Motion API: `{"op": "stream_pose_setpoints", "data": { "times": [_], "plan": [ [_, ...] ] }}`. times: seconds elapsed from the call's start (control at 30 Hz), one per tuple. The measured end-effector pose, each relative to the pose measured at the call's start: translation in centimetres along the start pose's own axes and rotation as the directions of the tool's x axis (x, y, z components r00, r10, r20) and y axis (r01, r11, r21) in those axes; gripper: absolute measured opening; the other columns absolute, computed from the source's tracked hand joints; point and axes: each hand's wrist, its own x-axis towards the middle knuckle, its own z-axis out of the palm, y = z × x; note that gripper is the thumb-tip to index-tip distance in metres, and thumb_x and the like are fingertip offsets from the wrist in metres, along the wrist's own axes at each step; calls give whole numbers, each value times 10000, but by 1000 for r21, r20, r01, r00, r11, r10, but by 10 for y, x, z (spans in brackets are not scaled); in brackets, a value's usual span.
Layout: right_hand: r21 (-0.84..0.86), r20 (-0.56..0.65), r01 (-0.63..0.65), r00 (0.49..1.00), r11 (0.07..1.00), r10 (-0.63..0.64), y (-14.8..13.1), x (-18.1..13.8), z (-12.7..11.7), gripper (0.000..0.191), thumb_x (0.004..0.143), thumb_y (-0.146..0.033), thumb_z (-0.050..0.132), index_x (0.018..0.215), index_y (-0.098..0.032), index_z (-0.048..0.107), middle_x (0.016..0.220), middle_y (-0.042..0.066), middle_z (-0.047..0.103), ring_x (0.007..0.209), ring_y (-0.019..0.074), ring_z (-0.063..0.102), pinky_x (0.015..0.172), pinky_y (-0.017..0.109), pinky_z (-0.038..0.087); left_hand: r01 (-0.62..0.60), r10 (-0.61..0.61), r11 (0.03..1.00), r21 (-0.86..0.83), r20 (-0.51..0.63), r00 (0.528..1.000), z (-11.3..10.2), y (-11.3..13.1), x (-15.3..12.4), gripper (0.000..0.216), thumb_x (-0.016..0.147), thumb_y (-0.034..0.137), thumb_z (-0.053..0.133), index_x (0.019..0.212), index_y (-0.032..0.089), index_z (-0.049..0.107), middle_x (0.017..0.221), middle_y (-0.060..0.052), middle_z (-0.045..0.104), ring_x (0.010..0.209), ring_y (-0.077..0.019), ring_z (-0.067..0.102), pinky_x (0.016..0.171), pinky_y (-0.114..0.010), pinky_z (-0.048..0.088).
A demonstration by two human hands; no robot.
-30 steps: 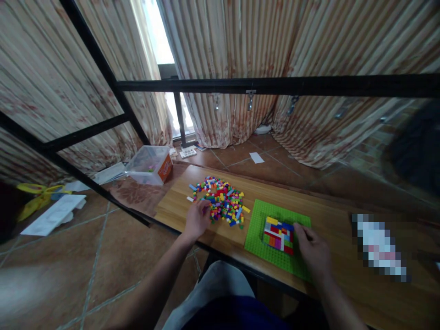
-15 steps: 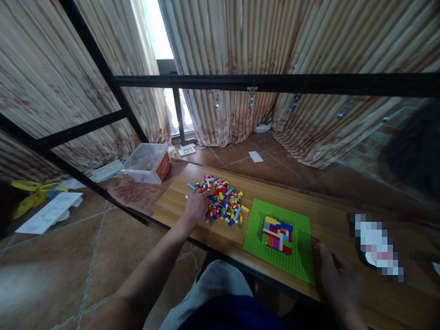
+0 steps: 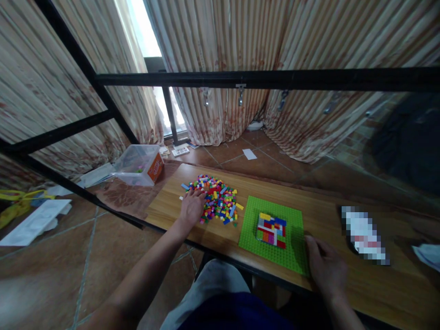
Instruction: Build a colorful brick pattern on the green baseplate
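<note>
A heap of small colourful building bricks point(image 3: 220, 199) is spread on the wooden tabletop. My left hand point(image 3: 192, 208) lies over the heap's left side, fingers stretched out and apart, with no brick visible in its grasp. To the right of the heap is a green studded baseplate point(image 3: 292, 215). Near its middle sits a roughly square panel of multicoloured bricks point(image 3: 272, 230), with a clear rim showing along its left side. My right hand point(image 3: 327, 266) is curled at the baseplate's right edge, fingertips against that edge; part of the fingers is hidden.
A pixelated object point(image 3: 364, 236) and a pale sheet point(image 3: 428, 254) lie farther right on the table point(image 3: 165, 204). A clear plastic bin point(image 3: 134, 160) stands on the floor behind left. A black metal bar point(image 3: 240, 79) crosses beyond the table, before striped curtains point(image 3: 220, 41).
The whole view has shifted slightly, so the table things appear farther left. My left hand's fingers look more spread over the bricks. My right hand stays at the baseplate's edge.
</note>
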Motion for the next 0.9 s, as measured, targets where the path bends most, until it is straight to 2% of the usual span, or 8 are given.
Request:
{"op": "stream_pose_setpoints", "data": {
  "times": [0.27, 0.43, 0.5, 0.6, 0.67, 0.73, 0.8, 0.9],
  "plan": [
    [69, -28, 1, 1000, 998, 0, -5, -1, 2, 483, 804, -599, 501, 867, -175, 726, 993, 130, 718, 955, 296, 634, 856, 407, 466, -2, 2, 1000, 12, -7, 1000, -5, 5, 0, 242, 903, 218, 462, 930, 196, 702, 1046, -95, 697, 1014, -276, 593, 912, -400, 440],
    [102, -32, -3, 999, 995, 6, -12, -2, 1, 481, 811, -600, 499, 851, -177, 724, 958, 124, 723, 919, 280, 641, 825, 387, 468, 65, -87, 980, -187, -112, 990, -11, 7, -1, 213, 876, 236, 499, 982, 190, 677, 990, -91, 705, 979, -262, 628, 902, -375, 472],
    [120, -38, 8, 999, 993, -4, -13, -2, 1, 476, 813, -596, 501, 844, -175, 721, 941, 120, 723, 905, 272, 642, 816, 377, 468, 100, -161, 922, -374, -136, 978, -11, 13, -3, 215, 866, 256, 506, 988, 190, 671, 964, -72, 708, 925, -236, 648, 851, -347, 502],
    [139, -43, 17, 999, 990, -11, -13, -2, 1, 459, 808, -589, 516, 841, -179, 719, 924, 111, 724, 902, 266, 640, 821, 372, 467, 120, -212, 751, -649, -65, 975, -9, 30, -8, 229, 858, 265, 498, 981, 164, 663, 913, -51, 711, 852, -193, 662, 778, -299, 524],
    [147, -35, 13, 999, 989, -8, -12, -2, 2, 456, 807, -586, 518, 851, -181, 722, 934, 107, 725, 906, 266, 640, 826, 374, 468, 132, -198, 649, -749, 0, 980, -8, 43, -14, 256, 854, 263, 500, 1013, 145, 662, 917, -54, 716, 844, -180, 665, 767, -283, 525],
    [137, -27, 1, 1000, 991, 3, -10, -1, 2, 465, 806, -588, 516, 864, -178, 726, 945, 109, 725, 907, 269, 640, 824, 380, 468, 151, -195, 605, -782, 39, 980, -9, 53, -19, 288, 851, 265, 512, 1063, 141, 662, 941, -60, 721, 843, -177, 666, 764, -278, 522],
    [108, -25, -3, 1000, 994, 6, -7, -1, 2, 476, 806, -590, 512, 879, -173, 729, 961, 116, 723, 919, 277, 637, 829, 390, 466, 170, -211, 610, -774, 49, 976, -12, 57, -24, 298, 852, 259, 516, 1081, 145, 669, 968, -64, 724, 856, -178, 667, 771, -275, 517],
    [68, -11, 24, 1000, 997, -23, -4, -1, 2, 477, 818, -583, 494, 888, -172, 728, 989, 120, 718, 949, 287, 630, 853, 406, 458, 209, -247, 687, -696, 46, 968, -17, 49, -25, 273, 858, 252, 517, 1040, 156, 696, 974, -67, 730, 845, -178, 668, 771, -273, 506]
  ]
}}
